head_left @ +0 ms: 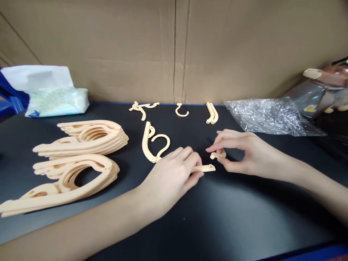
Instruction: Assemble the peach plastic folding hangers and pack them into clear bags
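My left hand [174, 170] is closed on a cream plastic hanger arm [206, 168], whose end sticks out to the right of my fingers. My right hand [240, 152] pinches a small cream plastic piece [217, 155] just above that end. Both hands hover low over the black table [217, 217]. Beside my left hand lies a hanger arm with a hook [154, 143].
Two stacks of cream hanger parts [81, 152] lie at the left. Loose hooks and arms [181, 110] sit along the back edge. A crumpled clear plastic bag [266, 114] lies at the right, a tissue pack [54, 98] at the back left. A cardboard wall stands behind.
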Tool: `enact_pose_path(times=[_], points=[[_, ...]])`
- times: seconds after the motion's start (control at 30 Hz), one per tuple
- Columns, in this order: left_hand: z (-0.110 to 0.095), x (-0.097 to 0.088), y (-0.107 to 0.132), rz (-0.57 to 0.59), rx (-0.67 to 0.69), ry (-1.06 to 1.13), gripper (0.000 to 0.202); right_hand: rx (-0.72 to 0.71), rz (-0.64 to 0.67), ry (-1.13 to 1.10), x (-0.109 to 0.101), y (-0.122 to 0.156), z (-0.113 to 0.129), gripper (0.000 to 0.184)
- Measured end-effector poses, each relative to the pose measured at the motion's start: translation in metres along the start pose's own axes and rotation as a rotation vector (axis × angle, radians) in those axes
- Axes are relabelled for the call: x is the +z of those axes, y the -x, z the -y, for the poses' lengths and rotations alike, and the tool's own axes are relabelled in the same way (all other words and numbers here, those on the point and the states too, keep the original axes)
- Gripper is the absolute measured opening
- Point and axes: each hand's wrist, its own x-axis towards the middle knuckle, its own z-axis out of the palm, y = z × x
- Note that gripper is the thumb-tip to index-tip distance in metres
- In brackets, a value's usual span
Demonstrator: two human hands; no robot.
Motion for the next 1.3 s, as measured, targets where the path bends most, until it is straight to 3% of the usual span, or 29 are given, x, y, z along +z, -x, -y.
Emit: enact_pose_path(times=[0.23, 0.57, 0.83, 1.1, 1.3], points=[[-0.002, 0.001, 0.0, -0.03, 0.005, -0.109, 0.009, -0.027, -0.054, -0.086, 0.008, 0.008, 0.01, 0.02], [-0.003, -0.003, 0.003, -0.052, -0.091, 0.046, 0.01, -0.039, -0.165, -0.127, 0.013, 0.01, 0.009, 0.021], [-0.004, -0.004, 0.006, 0.013, -0.153, 0.072, 0.007, 0.058, -0.183, -0.315, 0.012, 0.009, 0.012, 0.016], [-0.005, -0.005, 0.004, -0.104, -0.081, 0.054, 0.003, 0.241, -0.103, -0.51, 0.01, 0.01, 0.01, 0.024], [-0.005, -0.006, 0.006, -0.064, -0.128, 0.145, 0.021, 0.307, -0.057, -0.622, 0.01, 0.011, 0.01, 0.028]])
